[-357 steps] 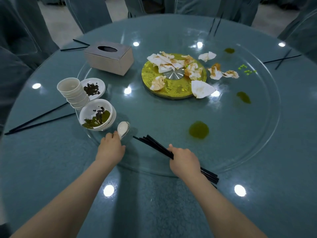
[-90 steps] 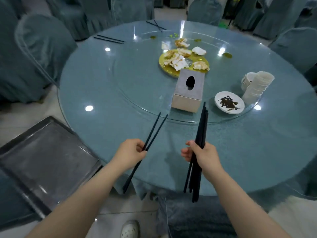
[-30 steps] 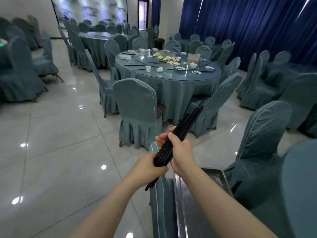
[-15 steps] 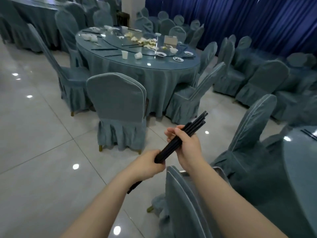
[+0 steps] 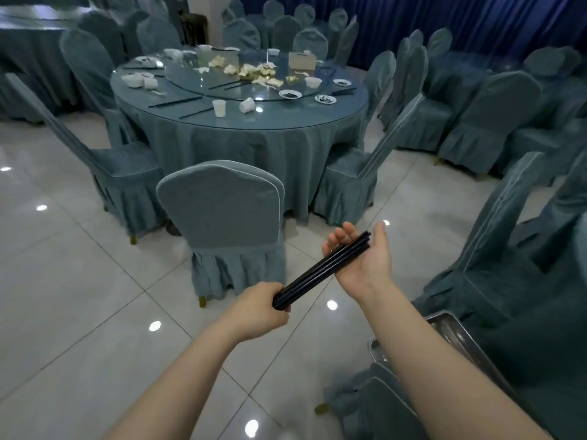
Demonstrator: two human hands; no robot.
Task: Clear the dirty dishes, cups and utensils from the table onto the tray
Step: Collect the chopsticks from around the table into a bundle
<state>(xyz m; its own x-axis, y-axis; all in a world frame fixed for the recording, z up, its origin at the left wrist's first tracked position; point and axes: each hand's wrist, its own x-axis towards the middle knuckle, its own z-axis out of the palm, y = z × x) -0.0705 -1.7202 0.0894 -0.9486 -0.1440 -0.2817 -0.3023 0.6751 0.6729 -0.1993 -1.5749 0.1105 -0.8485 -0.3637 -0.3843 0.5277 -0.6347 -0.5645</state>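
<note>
You are gripping the chopstick bundle (image 5: 320, 271) in your left hand (image 5: 259, 309), its tips resting on your flat right hand (image 5: 362, 260). They are not yet on the tray (image 5: 451, 328); the desk (image 5: 286, 112) ahead is carrying cups and plates.

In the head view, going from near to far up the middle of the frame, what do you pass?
Left hand gripping the black chopsticks → right hand open under their far end → covered chair back → round table with cups, plates and napkins → far chairs by the blue curtain.
</note>
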